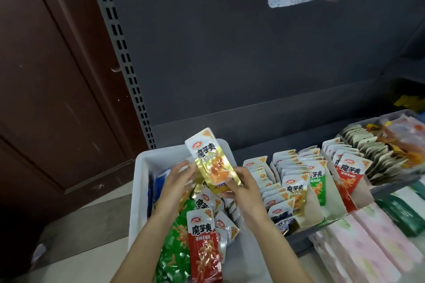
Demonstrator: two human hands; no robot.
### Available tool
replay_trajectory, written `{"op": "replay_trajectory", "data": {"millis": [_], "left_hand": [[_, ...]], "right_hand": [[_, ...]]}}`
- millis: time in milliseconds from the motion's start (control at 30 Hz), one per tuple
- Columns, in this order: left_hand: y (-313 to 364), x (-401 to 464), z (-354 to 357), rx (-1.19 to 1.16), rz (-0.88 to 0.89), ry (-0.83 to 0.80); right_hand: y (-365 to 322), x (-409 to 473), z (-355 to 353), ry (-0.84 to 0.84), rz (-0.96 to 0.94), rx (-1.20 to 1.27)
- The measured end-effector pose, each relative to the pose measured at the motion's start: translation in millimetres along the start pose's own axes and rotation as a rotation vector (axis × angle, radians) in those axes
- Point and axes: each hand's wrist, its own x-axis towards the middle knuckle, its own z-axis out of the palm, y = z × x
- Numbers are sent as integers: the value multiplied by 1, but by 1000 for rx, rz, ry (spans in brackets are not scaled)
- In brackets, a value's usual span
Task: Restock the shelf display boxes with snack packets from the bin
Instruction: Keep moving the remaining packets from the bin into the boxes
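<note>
Hands meet at frame centre over the bin (142,167): right hand (241,185) and left hand (177,176) both clamp a gold packet (212,161), lifted clear, likely bound for the display boxes (296,181) at right.

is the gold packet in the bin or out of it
Out: both hands hold the gold packet above the white bin.

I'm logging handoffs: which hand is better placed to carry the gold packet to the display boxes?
Probably the right hand: it pinches the gold packet at its lower end and is nearer the display boxes. The left hand is over the white bin.
</note>
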Motion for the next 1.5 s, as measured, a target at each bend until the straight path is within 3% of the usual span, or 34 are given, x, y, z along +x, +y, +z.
{"op": "replay_trajectory", "data": {"millis": [67,233,367,500,667,833,933,1033,1100,1200,1333,1433,1500], "left_hand": [[13,-7,20,28,71,-146],[35,-12,68,203,233,-158],[49,-20,102,352,467,-336],[49,-27,136,485,594,-473],[26,-22,164,656,606,-550],[4,-17,167,1207,641,-619],[-11,-17,163,1364,664,-680],[-20,-14,158,1343,734,-618],[-23,-13,155,1303,766,-574],[-26,-12,152,1264,785,-563],[-29,-16,149,1187,794,-522],[-26,-23,140,1035,863,-378],[-23,-27,122,885,915,-207]], "right_hand": [[-6,-13,-15,-5,-42,9],[-22,-35,-51,38,-196,-249],[-55,-49,-82,186,-346,-135],[-66,-57,-124,317,-482,-232],[-54,-64,-167,420,-453,-343],[-29,-54,-202,633,-333,-426],[-22,-39,-198,528,-295,-522],[-9,-17,-186,324,-206,-653],[4,-2,-185,284,-146,-768],[21,7,-185,395,-122,-829],[19,-2,-184,531,-225,-798],[-11,-21,-173,565,-355,-624],[-37,-37,-154,499,-437,-517]]}}
